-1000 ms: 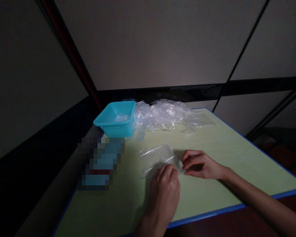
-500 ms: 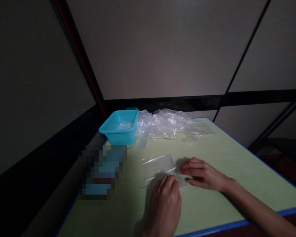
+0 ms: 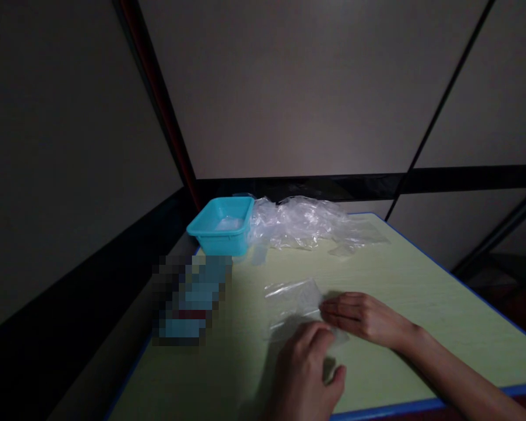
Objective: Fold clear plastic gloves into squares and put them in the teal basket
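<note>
A small clear plastic bag point(image 3: 291, 295) lies flat on the pale green table, with creases catching the light. My right hand point(image 3: 355, 316) rests over its right edge, fingers stretched out and lying flat. My left hand point(image 3: 309, 371) is at the bag's near side, its fingers bent and its thumb standing apart, with nothing seen between them. The left fingertips cover part of the bag's near edge; whether they press on it I cannot tell.
A turquoise plastic basin point(image 3: 221, 242) with something clear inside stands at the back left. Beside it spreads a crumpled heap of clear plastic bags point(image 3: 307, 219). A blurred-out flat item point(image 3: 197, 298) lies along the left side. Blue edging point(image 3: 390, 406) borders the table point(image 3: 421, 280).
My left hand has opened, its thumb moving away from the fingers. My right hand has flattened onto the bag's edge. The whole view has shifted slightly.
</note>
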A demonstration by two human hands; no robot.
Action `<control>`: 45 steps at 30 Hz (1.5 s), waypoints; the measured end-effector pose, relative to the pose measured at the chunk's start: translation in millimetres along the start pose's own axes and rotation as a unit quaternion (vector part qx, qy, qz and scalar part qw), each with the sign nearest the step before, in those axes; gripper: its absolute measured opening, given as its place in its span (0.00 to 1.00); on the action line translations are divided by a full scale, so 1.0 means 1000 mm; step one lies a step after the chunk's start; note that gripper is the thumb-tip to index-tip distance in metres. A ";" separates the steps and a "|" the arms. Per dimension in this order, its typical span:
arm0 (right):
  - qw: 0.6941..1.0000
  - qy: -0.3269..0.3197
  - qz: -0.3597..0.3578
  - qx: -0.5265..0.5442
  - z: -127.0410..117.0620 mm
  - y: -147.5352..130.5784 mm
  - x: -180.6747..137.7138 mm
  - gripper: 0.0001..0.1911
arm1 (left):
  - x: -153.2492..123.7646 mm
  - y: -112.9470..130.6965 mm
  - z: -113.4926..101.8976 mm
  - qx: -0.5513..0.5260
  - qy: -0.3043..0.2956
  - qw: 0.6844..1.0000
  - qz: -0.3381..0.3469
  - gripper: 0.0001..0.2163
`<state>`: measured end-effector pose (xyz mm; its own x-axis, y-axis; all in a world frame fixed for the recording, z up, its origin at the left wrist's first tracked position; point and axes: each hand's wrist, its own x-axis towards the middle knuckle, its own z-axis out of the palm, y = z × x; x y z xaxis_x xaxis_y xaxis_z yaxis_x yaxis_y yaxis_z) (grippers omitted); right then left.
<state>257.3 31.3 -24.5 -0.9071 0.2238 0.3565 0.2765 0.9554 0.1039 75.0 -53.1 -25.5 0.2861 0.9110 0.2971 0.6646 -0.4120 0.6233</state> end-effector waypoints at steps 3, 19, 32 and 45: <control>1.000 -0.004 0.005 -0.002 0.000 0.000 0.000 0.14 | -0.004 -0.019 -0.025 -0.084 0.018 0.993 -0.082 0.18; 0.996 -0.026 0.049 0.064 -0.002 -0.002 -0.002 0.19 | -0.017 -0.077 -0.060 -0.056 0.011 0.997 -0.045 0.17; 0.959 -0.023 0.173 0.225 -0.004 0.004 -0.002 0.16 | -0.017 -0.081 -0.056 -0.088 0.033 0.994 -0.063 0.20; 0.885 -0.019 0.363 0.291 -0.009 0.009 0.031 0.17 | -0.002 -0.068 -0.056 -0.107 0.042 0.980 -0.162 0.24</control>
<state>234.3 45.2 -4.4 -0.5711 0.8146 0.1013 0.5905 0.4934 -0.6386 -9.2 -28.2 -27.9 0.0199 0.9936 0.1112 0.5483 -0.1038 0.8298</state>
